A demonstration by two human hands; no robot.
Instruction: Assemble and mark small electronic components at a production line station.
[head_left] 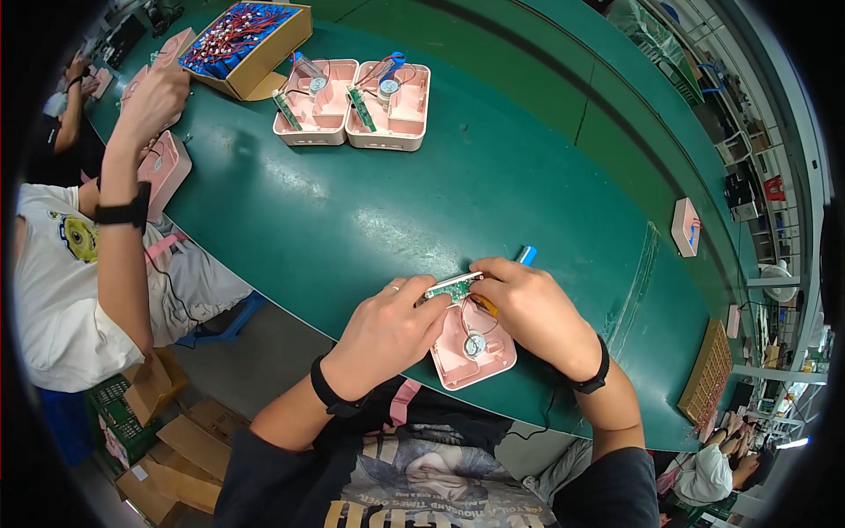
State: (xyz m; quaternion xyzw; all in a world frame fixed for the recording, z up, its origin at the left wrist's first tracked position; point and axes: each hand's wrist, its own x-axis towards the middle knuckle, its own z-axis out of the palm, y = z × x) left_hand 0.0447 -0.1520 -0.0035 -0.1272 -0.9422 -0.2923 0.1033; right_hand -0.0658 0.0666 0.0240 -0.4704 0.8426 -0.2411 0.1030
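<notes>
Over the near edge of the table, a green circuit board (456, 289) with a pale strip along its top is pinched between my two hands. My left hand (383, 330) has its fingers closed on the board's left end. The fingers of my right hand (537, 310) close on its right end. Just below lies an open pink plastic housing (449, 356), holding a round silver part (474, 344) with thin wires. A blue cylinder (527, 255), like a battery, sticks out beyond my right hand. Something yellow-orange (484, 304) shows partly under that hand.
Two pink housings (387, 139) with boards and wires stand farther back on the green table (352, 211). Beside them is a cardboard box (304, 35) of blue wired batteries. A co-worker's arm (123, 238) reaches in at left. A slatted tray (704, 374) lies at right.
</notes>
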